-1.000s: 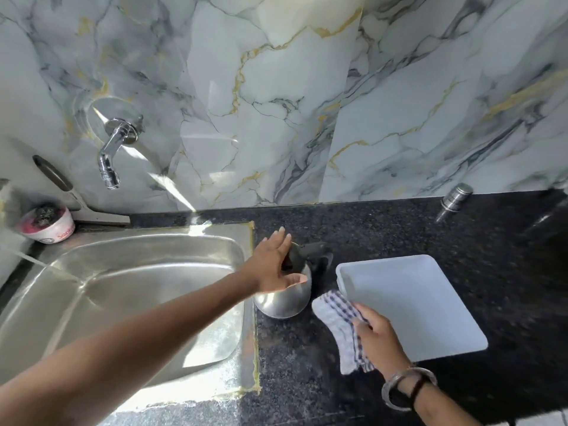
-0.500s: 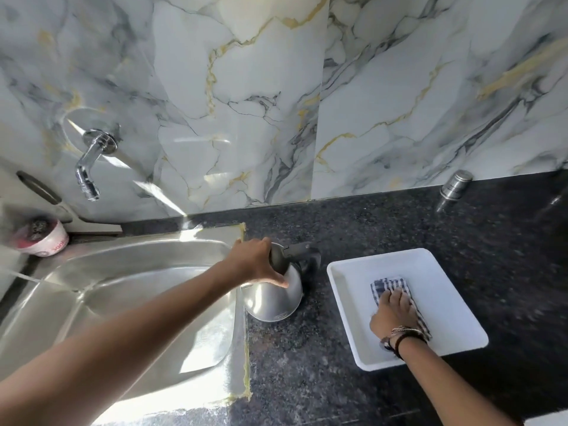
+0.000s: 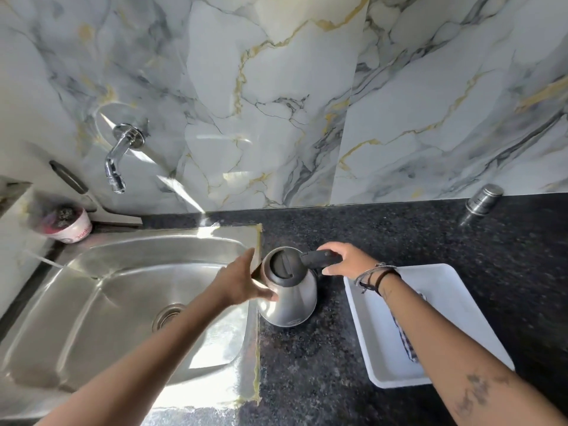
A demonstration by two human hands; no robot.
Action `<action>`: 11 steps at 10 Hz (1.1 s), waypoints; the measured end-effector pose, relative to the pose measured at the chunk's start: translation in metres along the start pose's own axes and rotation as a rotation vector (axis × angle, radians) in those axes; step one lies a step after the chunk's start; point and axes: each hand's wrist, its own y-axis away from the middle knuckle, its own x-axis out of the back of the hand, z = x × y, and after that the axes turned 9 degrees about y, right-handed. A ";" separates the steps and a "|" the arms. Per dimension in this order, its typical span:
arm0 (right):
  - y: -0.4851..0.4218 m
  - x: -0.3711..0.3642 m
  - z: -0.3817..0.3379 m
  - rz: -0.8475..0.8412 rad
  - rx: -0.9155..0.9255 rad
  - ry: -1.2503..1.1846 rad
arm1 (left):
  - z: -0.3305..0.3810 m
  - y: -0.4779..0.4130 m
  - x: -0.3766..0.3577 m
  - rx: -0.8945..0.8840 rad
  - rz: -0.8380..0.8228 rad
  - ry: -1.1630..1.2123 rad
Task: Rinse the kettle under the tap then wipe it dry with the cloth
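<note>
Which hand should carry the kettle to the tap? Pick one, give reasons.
Right. The right hand is wrapped round the kettle handle, a carrying grip. The left hand lies open against the body, only steadying it, though nearer the tap.

— Where are you working?
— You're in a home kitchen: steel sink, wall tap, marble-look tiled wall, speckled black surface, scrubber tub beside the sink.

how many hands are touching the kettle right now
2: the left hand against the kettle body on the sink side, the right hand gripping its black handle.
</note>
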 end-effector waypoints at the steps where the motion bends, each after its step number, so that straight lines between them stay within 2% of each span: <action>1: -0.006 0.003 -0.003 -0.054 0.021 0.171 | -0.024 0.012 -0.018 -0.034 0.062 0.336; 2: -0.001 0.001 -0.003 -0.031 0.006 0.212 | -0.028 0.011 -0.029 -0.052 0.121 0.601; 3: 0.016 -0.008 -0.005 0.078 -0.015 0.231 | -0.030 0.007 -0.029 -0.102 0.074 0.857; 4: 0.043 -0.024 -0.013 0.235 -0.052 0.251 | -0.032 0.004 -0.022 -0.132 -0.075 0.964; 5: 0.079 -0.058 -0.028 0.428 -0.155 0.186 | -0.024 -0.002 -0.016 -0.089 -0.155 1.007; 6: 0.108 -0.103 -0.051 0.558 -0.277 0.035 | -0.009 -0.008 -0.021 -0.090 -0.231 0.958; 7: 0.121 -0.138 -0.070 0.675 -0.369 0.026 | 0.003 -0.010 -0.027 -0.132 -0.306 0.839; 8: 0.126 -0.154 -0.078 0.715 -0.398 0.012 | 0.005 -0.014 -0.032 -0.123 -0.333 0.818; 10: 0.136 -0.158 -0.077 0.573 -0.430 0.072 | 0.009 0.003 -0.033 -0.115 -0.298 0.754; 11: 0.137 -0.137 -0.086 0.477 -0.415 0.231 | 0.016 0.011 -0.020 -0.097 -0.124 0.544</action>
